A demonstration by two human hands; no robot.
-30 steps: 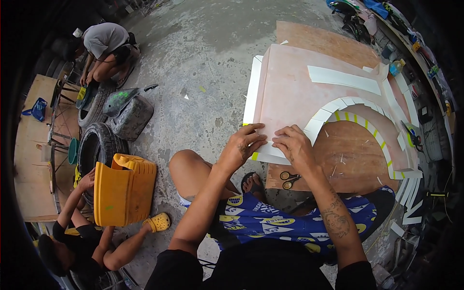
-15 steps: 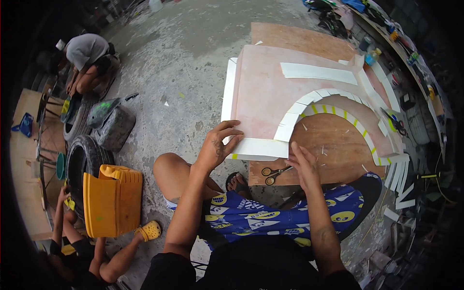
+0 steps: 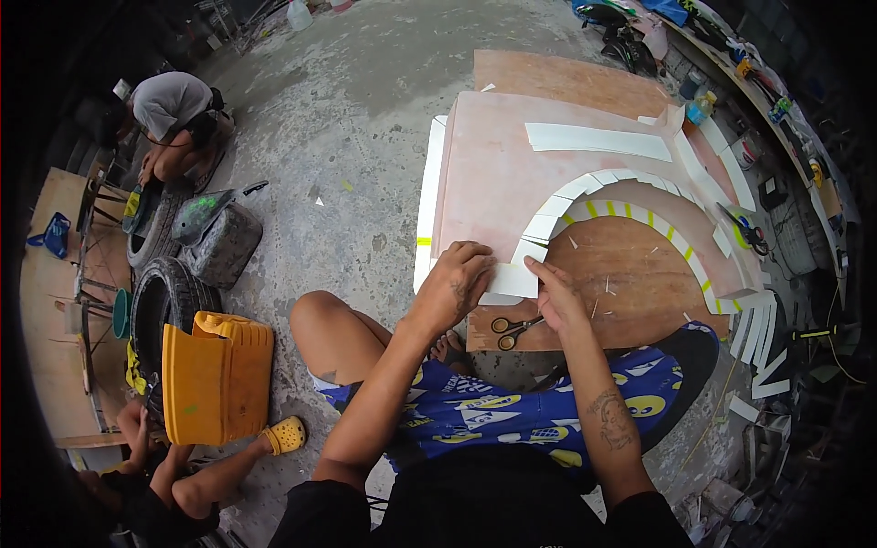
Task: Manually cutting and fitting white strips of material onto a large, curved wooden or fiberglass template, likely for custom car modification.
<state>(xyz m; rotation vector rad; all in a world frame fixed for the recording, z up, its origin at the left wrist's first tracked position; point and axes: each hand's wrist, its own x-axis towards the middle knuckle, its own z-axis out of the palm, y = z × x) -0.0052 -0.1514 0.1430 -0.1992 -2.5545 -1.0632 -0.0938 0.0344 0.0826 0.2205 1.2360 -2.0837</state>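
A pale pink fender-shaped panel (image 3: pixel 484 173) with a wheel arch lies before me on a brown wooden board (image 3: pixel 612 274). White strips line its edges and arch, with yellow bits of tape along the inner arch. At the near edge, my left hand (image 3: pixel 459 281) has its fingers bent over a white strip (image 3: pixel 512 278), gripping it against the panel. My right hand (image 3: pixel 559 294) pinches that strip's right end by the foot of the arch. Black-handled scissors (image 3: pixel 512 331) lie close to my right wrist.
Loose white strips (image 3: pixel 754 338) are piled to the right, near a second pair of scissors (image 3: pixel 744 233). On the left are a yellow plastic container (image 3: pixel 215 384), tires (image 3: pixel 169 297) and two people, one crouching (image 3: pixel 174 119). A cluttered bench (image 3: pixel 776 110) runs along the right.
My left hand has slid right along the near edge. My right hand has moved slightly down and left, its open fingers closing on the strip's end.
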